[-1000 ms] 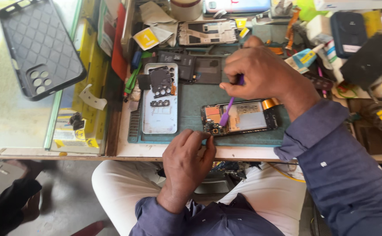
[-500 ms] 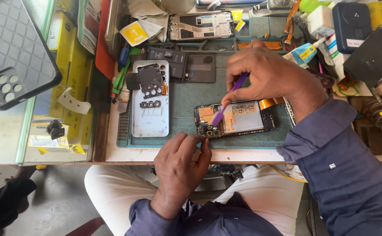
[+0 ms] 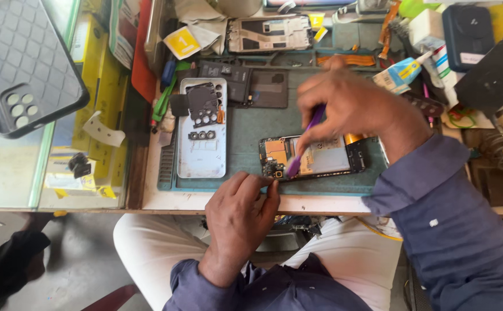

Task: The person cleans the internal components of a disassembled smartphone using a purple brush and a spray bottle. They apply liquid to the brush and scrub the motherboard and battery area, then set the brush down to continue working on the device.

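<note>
While the opened dark smartphone w/ exposed circuit board [image 3: 315,156] lies on the green rubber work mat [image 3: 246,129], the right hand [image 3: 349,103] pinches a slim purple plastic pry tool [image 3: 304,138], tip at the board's lower-left corner. Left hand [image 3: 241,216], fingertips closed on nothing I can make out, braces the phone's near edge; looks like mid-prying, so next move prob. needs light, steady leverage.

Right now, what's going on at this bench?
A person is working on an opened phone lying on a green mat. The right hand holds a purple tool with its tip at the phone's left end, while the left hand pinches that corner. A pale back cover lies beside it.
</note>
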